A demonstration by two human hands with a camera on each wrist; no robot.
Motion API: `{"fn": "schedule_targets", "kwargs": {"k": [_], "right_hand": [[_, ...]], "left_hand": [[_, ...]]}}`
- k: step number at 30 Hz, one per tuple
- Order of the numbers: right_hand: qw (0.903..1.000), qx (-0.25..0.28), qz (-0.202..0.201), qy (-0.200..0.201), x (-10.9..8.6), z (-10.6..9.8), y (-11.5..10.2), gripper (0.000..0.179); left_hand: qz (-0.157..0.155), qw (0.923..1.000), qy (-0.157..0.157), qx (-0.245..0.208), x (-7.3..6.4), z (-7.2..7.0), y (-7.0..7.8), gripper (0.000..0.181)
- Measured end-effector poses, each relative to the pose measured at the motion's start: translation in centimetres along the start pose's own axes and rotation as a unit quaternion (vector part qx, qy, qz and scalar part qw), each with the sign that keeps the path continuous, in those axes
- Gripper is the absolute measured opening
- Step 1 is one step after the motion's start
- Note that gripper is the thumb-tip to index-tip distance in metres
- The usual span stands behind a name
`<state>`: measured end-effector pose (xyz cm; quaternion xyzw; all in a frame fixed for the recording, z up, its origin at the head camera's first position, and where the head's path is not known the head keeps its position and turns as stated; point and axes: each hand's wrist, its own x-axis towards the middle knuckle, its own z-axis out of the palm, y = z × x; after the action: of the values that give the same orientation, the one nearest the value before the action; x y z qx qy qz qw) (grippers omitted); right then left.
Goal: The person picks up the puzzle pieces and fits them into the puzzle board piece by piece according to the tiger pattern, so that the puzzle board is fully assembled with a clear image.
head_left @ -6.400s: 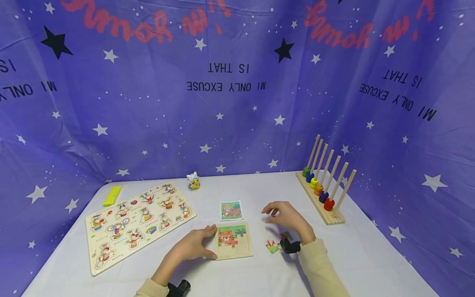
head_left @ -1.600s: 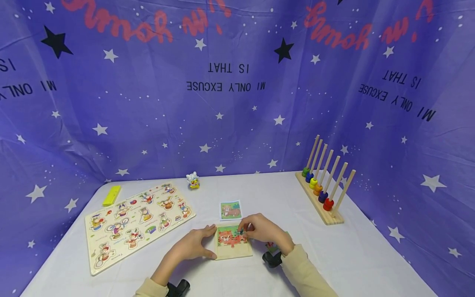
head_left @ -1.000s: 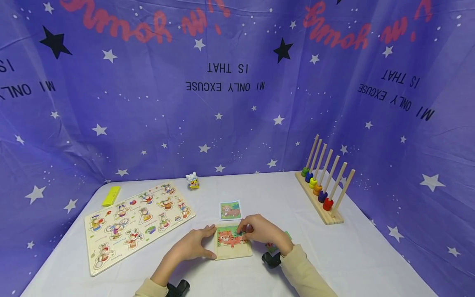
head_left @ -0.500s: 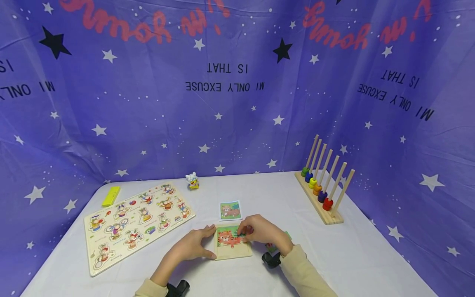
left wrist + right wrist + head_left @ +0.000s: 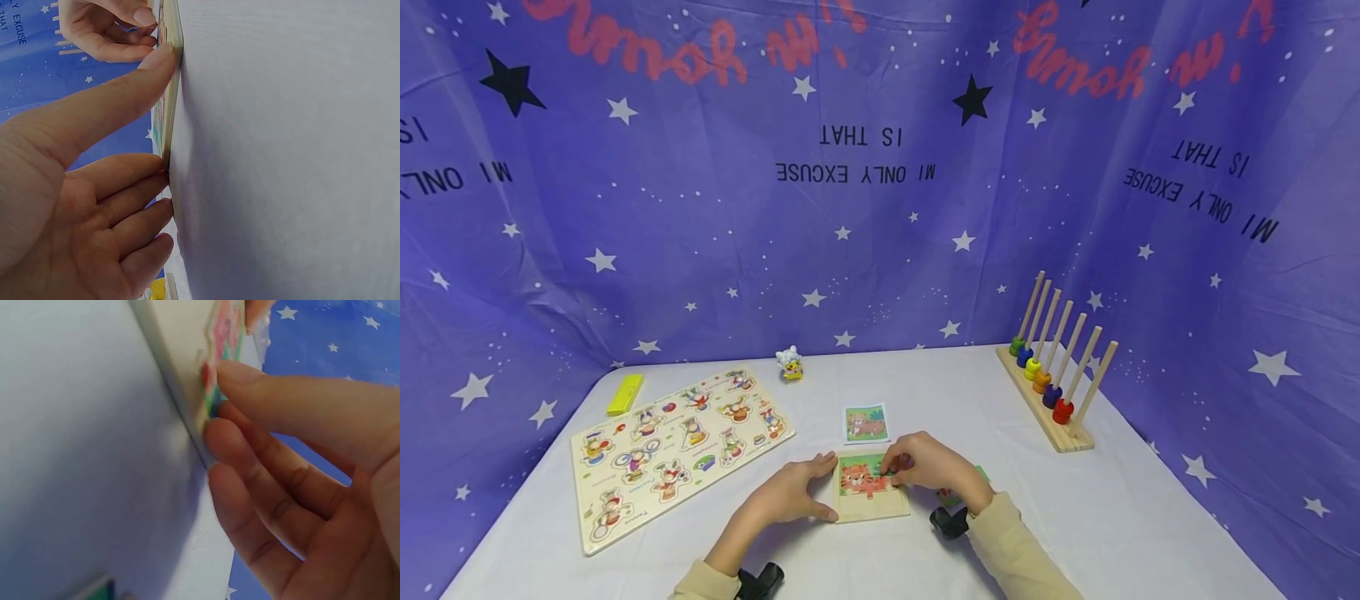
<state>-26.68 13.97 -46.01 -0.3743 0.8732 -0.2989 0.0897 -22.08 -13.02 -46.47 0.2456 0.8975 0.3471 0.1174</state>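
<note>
In the head view, a square wooden puzzle tray (image 5: 872,508) lies flat on the table, with an orange tiger picture partly filling it. My left hand (image 5: 790,493) rests against its left edge, thumb at the near corner and fingertips at the far one. At the tray's upper right, my right hand (image 5: 928,462) pinches a small puzzle piece, mostly hidden by the fingers. The right wrist view shows a red and green puzzle piece (image 5: 208,381) under that thumb. Loose puzzle pieces (image 5: 949,498) lie under the right wrist.
Just beyond the tray is a picture card (image 5: 866,424). A large peg puzzle board (image 5: 700,467) occupies the left, near a yellow box (image 5: 626,395) and a small figurine (image 5: 790,364). A wooden peg rack (image 5: 1048,404) with coloured beads stands at right.
From above the loose pieces, my right hand has moved left to the tray with a puzzle piece in its fingers. Its fingertips shift slightly there lately. My left hand stays put.
</note>
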Motion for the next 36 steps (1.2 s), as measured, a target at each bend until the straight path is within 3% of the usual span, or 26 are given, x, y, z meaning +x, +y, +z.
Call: {"fn": "schedule_targets", "kwargs": {"k": [6,16,28,36], "right_hand": [[0.9998,0.008,-0.003,-0.019,-0.2,-0.8,0.2,0.016],[0.9999,-0.013,0.007,-0.009,-1.3,-2.2,1.0,0.019],[0.9994,0.016,0.011,-0.029,-4.2,-2.7,1.5,0.021],[0.9993,-0.013,0.000,-0.036,-6.2,-2.9,1.6,0.027]], "left_hand": [[0.003,1.0000,0.001,-0.001,0.0,0.0,0.0,0.087],[0.005,1.0000,0.004,0.000,0.0,0.0,0.0,0.087],[0.007,1.0000,0.000,-0.005,0.1,0.2,-0.2,0.087],[0.004,1.0000,0.003,-0.004,0.0,0.1,-0.1,0.088]]}}
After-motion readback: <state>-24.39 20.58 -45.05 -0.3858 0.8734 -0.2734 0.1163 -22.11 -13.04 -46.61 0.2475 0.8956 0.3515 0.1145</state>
